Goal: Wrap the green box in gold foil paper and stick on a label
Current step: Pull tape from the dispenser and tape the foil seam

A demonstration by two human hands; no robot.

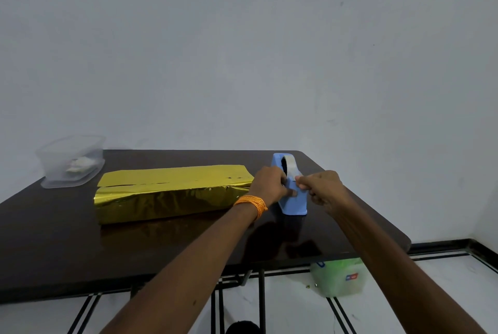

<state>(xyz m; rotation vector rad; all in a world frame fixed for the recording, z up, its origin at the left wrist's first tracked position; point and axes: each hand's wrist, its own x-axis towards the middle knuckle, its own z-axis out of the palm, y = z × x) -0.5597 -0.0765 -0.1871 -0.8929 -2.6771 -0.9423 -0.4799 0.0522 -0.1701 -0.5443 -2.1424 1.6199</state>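
A long box wrapped in gold foil paper (172, 193) lies across the middle of the dark table (80, 252), its top seam partly open; no green shows. Just right of it stands a blue tape dispenser (292, 203) with a clear tape roll. My left hand (269, 185), with an orange thread band on the wrist, grips the dispenser's left side. My right hand (322, 188) pinches the tape end at the dispenser's front, fingers closed on it. No label is in view.
A clear plastic container (71, 162) with something white inside sits at the table's back left corner. A pale plastic tub (339, 277) stands on the floor under the table's right edge. The wall is close behind the table.
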